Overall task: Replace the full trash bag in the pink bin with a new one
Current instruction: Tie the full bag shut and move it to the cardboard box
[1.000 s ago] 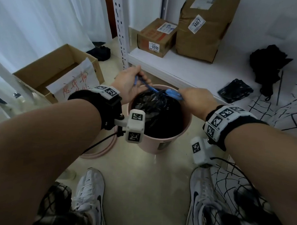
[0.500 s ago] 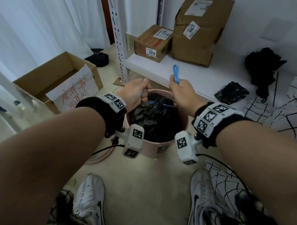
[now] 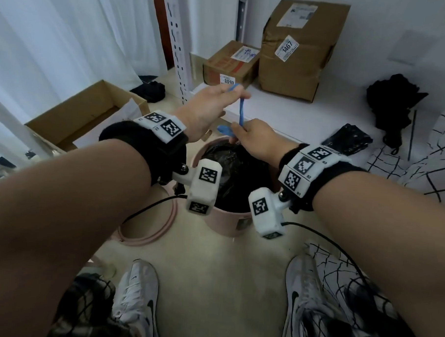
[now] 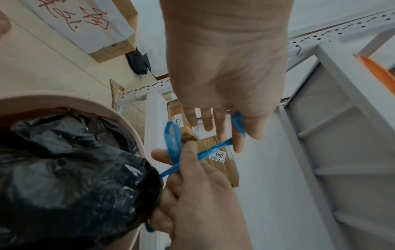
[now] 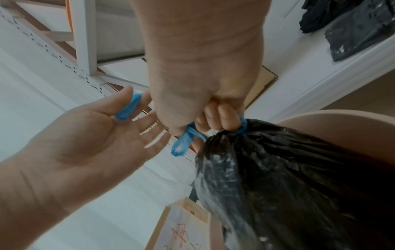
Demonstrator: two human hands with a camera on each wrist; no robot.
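The pink bin (image 3: 224, 222) stands on the floor between my forearms, with the black trash bag (image 3: 236, 174) bunched inside it. The bag's mouth is gathered by a blue drawstring (image 3: 241, 113). My right hand (image 3: 253, 136) grips the drawstring right at the bag's neck (image 5: 241, 130), fingers curled. My left hand (image 3: 219, 97) is higher and to the left. It pinches a strand of the drawstring (image 4: 213, 148) between thumb and index finger, other fingers straight. A short blue loop (image 4: 173, 140) sticks up beside my right hand (image 4: 192, 169).
A pink ring (image 3: 147, 231) lies on the floor left of the bin. An open cardboard box (image 3: 91, 111) sits at the left. Behind the bin, a low white shelf (image 3: 295, 113) carries two brown parcels (image 3: 231, 64), a black packet (image 3: 350, 140) and black cloth (image 3: 392, 104). White shoes (image 3: 137, 292) are below.
My left hand has risen from the bin's rim with a strand of the drawstring. My right hand has dropped from its raised position to the bag's neck.
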